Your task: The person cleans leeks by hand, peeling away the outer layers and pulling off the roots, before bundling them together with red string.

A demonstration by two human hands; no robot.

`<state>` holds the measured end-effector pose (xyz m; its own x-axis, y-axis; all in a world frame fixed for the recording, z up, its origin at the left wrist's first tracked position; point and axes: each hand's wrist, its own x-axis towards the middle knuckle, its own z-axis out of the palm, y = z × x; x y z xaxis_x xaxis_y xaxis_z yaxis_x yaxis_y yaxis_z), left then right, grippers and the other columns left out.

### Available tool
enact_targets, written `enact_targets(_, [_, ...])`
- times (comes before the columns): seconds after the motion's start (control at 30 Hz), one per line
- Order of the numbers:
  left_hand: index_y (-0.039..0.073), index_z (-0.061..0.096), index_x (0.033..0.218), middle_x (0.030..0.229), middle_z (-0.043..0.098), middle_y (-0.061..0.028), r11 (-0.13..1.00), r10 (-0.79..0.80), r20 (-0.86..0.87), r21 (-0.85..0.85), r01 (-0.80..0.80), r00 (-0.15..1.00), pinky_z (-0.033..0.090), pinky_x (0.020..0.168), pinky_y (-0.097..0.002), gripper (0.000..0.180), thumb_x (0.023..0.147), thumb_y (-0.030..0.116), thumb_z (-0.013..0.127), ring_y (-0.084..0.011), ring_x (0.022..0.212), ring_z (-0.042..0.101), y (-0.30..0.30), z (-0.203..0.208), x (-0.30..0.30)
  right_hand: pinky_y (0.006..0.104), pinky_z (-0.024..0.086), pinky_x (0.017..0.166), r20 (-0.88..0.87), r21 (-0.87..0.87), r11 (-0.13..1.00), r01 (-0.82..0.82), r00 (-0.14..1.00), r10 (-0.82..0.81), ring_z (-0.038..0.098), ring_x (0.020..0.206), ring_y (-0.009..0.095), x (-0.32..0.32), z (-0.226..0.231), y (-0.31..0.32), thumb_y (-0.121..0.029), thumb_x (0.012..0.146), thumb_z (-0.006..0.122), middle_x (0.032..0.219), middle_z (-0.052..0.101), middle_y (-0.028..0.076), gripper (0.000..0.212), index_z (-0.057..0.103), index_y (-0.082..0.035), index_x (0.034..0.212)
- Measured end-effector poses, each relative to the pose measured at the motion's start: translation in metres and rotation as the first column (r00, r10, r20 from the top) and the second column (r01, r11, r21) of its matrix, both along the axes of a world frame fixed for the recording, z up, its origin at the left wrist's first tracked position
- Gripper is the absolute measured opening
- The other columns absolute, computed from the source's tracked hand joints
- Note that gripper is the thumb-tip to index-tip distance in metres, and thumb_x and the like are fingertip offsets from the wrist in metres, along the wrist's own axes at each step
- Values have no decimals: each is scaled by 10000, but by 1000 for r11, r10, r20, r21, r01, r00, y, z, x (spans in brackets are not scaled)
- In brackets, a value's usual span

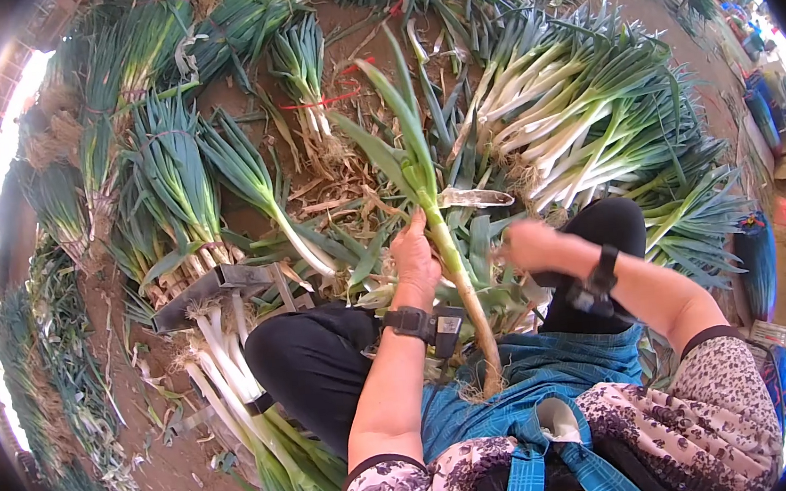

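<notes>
My left hand (415,258) is closed around the pale stalk of a long leek (461,281). The leek stands at a tilt over my lap, its green leaves pointing up and away and its roots against my blue apron (536,359). A dry, brown-edged strip of leaf (475,198) sticks out from the stalk to the right. Just right of the leek and apart from it is my right hand (537,245), with its fingers smeared by motion. Loose leaf scraps (384,246) lie beneath and beyond both hands.
A big heap of white-stalked leeks (580,123) lies to the right. On the left stands a metal frame (222,286), with a banded leek bundle (246,392) beside it. More tied bundles (175,167) line the far left, and trimmings litter the brown floor.
</notes>
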<state>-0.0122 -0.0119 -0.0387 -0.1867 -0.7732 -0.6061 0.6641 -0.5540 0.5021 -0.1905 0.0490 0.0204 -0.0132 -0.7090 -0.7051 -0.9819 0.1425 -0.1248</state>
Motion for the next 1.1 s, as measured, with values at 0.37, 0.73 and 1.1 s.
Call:
enact_targets(0.37, [-74, 599, 721, 546, 553, -172, 746, -237, 892, -86, 660, 384, 403, 509, -433, 439, 894, 326, 545, -258, 519, 563, 108, -32, 25, 302, 528, 536, 886, 322, 584, 745, -19, -464, 626, 619, 162, 1, -1, -82, -160, 829, 665, 763, 643, 73, 197, 655, 25, 896])
enact_targets(0.73, [-22, 628, 963, 768, 625, -58, 891, -239, 587, -185, 416, 774, 444, 565, -242, 364, 899, 334, 586, -118, 612, 560, -91, 60, -27, 272, 482, 476, 890, 417, 664, 621, -131, -436, 566, 491, 135, -5, 2, -98, -192, 820, 696, 664, 616, 82, 252, 636, 48, 867])
enact_targets(1.1, [19, 593, 735, 596, 536, -49, 837, -209, 710, -225, 498, 673, 371, 431, -354, 222, 846, 210, 583, -191, 488, 507, 16, -55, -8, 282, 521, 547, 866, 357, 582, 730, -26, -499, 620, 579, 149, -21, -1, -93, -173, 817, 695, 726, 647, 77, 205, 649, 23, 855])
